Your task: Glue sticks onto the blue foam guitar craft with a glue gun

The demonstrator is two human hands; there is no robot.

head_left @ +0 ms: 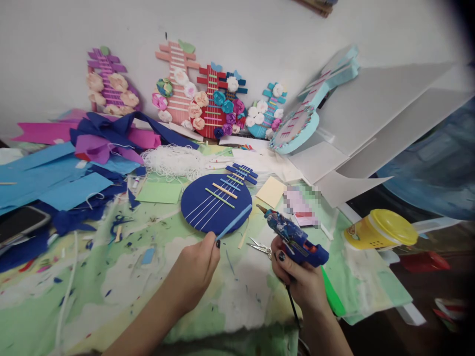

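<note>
Pinched in my left hand [195, 269] is a narrow blue craft stick [237, 220], slanting up over the lower right edge of a dark blue paper lute [196, 200]. White strings and coloured strips cross the lute's body and neck. My right hand [302, 279] grips a paint-smeared blue hot glue gun [291, 237], its nozzle pointing up-left toward the stick's tip but apart from it. Small scissors [260, 246] lie on the table just left of my right hand. A green notepad [159, 191] and a cream notepad [270, 192] flank the lute.
Finished decorated paper lutes [213, 106] lean on the back wall. White string [172, 160] is heaped behind the green pad. Blue paper sheets [48, 173] and a phone [22, 225] occupy the left. A yellow lidded tub [380, 230] stands at the right edge; the glue gun's cord [293, 304] hangs below.
</note>
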